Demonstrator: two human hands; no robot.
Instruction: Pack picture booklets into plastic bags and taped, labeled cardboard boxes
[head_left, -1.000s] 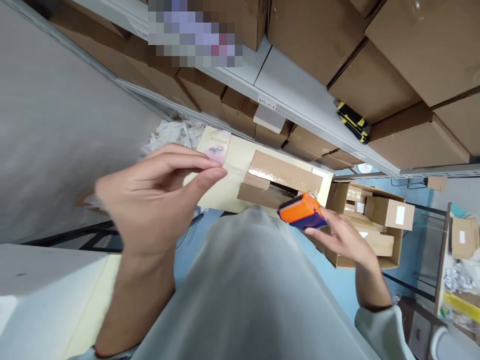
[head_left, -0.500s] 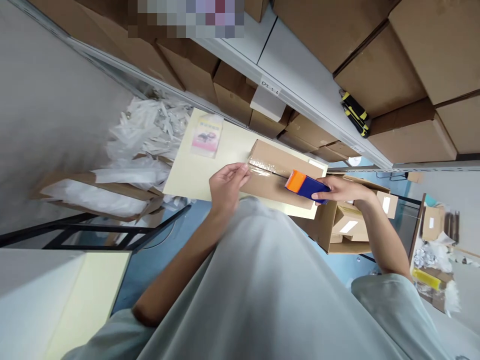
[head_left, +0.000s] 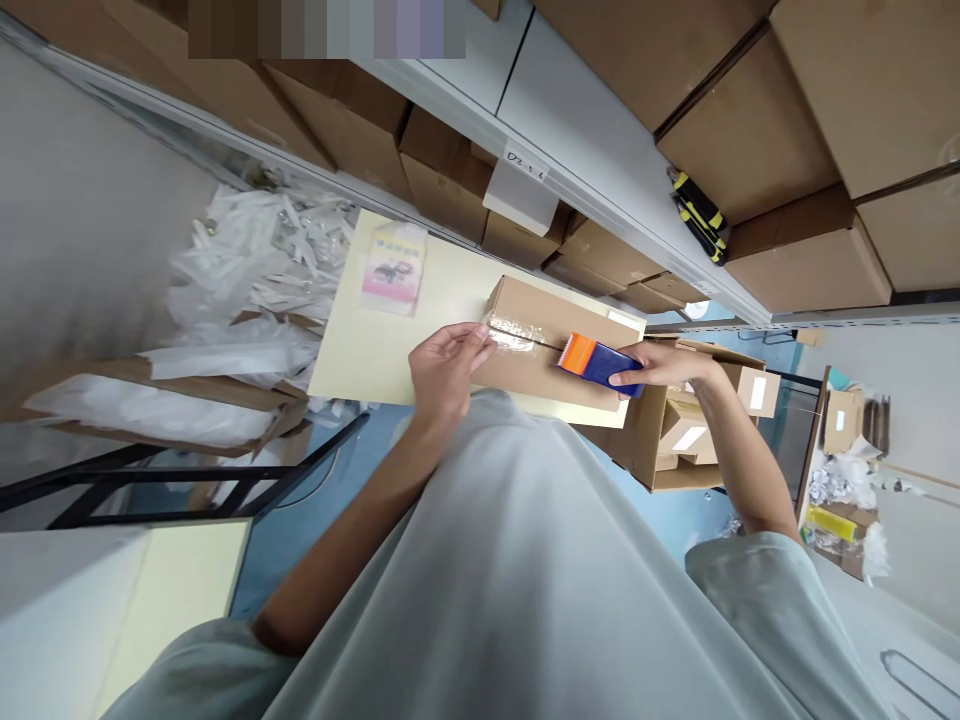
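Note:
A long brown cardboard box [head_left: 540, 300] lies on the pale yellow table, its top seam running lengthwise. Shiny clear packing tape [head_left: 514, 335] covers the seam near the box's left end. My left hand [head_left: 444, 365] is at that end, thumb and fingers pinched at the tape's edge. Wrapped round a blue tape dispenser [head_left: 604, 367] with an orange, toothed front, my right hand [head_left: 651, 364] holds it low over the right half of the box. Whether tape stretches between dispenser and box is hard to see.
The pale yellow table [head_left: 337, 340] carries a printed leaflet [head_left: 394, 270]. Shelves of cardboard boxes rise behind, with black-and-yellow cutters [head_left: 699, 215] on one shelf. An open carton [head_left: 645, 450] holding smaller boxes stands right. White plastic packaging [head_left: 247, 255] is heaped left.
The whole view has shifted slightly, moving things a little to the left. Both hands keep nearly the same place on the box, the dispenser still in my right hand.

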